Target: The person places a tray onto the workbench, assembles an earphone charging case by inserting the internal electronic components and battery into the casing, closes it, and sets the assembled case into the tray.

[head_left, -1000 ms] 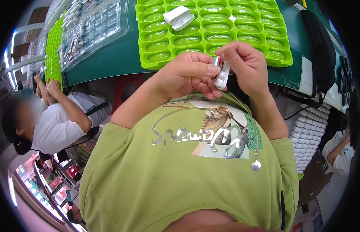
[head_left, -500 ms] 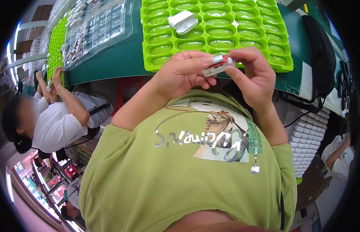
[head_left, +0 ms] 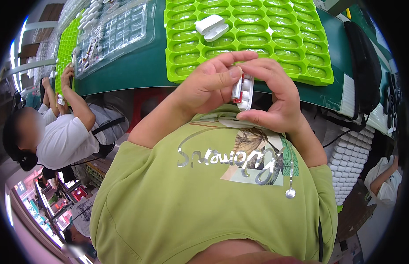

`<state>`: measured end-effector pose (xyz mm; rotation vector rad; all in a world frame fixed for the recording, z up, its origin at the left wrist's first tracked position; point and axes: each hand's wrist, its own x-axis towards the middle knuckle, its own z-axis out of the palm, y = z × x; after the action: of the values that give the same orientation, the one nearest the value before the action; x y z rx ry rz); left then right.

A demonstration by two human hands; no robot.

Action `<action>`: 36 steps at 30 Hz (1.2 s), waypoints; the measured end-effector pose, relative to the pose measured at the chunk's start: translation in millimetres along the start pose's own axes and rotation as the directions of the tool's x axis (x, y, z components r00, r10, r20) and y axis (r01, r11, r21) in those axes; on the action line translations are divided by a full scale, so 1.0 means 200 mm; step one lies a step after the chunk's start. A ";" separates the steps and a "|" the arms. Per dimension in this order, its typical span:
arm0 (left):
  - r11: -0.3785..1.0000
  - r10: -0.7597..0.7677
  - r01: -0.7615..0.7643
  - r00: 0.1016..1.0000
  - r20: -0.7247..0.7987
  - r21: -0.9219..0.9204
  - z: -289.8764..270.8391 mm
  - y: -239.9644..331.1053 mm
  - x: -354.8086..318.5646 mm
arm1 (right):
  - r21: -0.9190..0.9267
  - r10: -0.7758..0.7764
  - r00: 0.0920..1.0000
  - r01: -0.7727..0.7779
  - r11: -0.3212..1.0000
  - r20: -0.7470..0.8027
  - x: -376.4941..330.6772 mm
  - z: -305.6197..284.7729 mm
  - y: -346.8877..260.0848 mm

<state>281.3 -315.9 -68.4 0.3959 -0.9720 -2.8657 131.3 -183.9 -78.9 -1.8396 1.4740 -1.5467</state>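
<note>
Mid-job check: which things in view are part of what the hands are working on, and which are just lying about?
In hand:
- small white case, held by left hand and right hand
- green pocketed tray just beyond the hands
- open white case lying on that tray

Lying about:
- black bag
- clear blister tray
- co-worker's second green tray

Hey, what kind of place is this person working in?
Probably a small-parts assembly workshop. A long green workbench carries a bright green tray of many slots, both hands hold a small white case, and a co-worker sits alongside at the same bench.
</note>
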 end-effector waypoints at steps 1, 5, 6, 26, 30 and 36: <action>1.000 -0.009 0.009 1.000 -0.004 -0.006 0.00 -0.01 0.01 | 0.019 0.022 1.000 -0.022 1.000 -0.013 -0.01 0.01 0.00; 0.975 0.010 -0.012 1.000 0.012 0.221 -0.05 0.06 0.01 | 0.176 0.152 0.983 -0.132 0.976 -0.107 -0.02 0.02 0.00; 0.903 0.033 -0.043 0.999 0.030 0.428 -0.06 0.10 0.00 | 0.270 0.210 0.966 -0.163 0.949 -0.154 -0.03 0.01 0.01; -0.625 -0.181 -0.033 0.978 -0.104 0.780 -0.18 0.68 0.42 | 0.063 0.135 0.978 -0.126 0.990 -0.157 0.43 -0.21 0.12; -0.400 -0.028 -0.129 0.991 0.129 0.908 -0.23 0.70 0.37 | 0.131 0.171 0.977 -0.155 0.979 -0.126 0.48 -0.21 0.17; -0.044 0.190 -0.131 0.972 0.137 0.990 -0.23 0.60 0.29 | 0.264 0.202 0.972 -0.166 0.950 -0.116 0.48 -0.13 0.29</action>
<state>238.5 -446.7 -43.0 0.3166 -2.7426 -1.2563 68.7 -279.3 -62.6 -1.4326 1.3886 -1.7110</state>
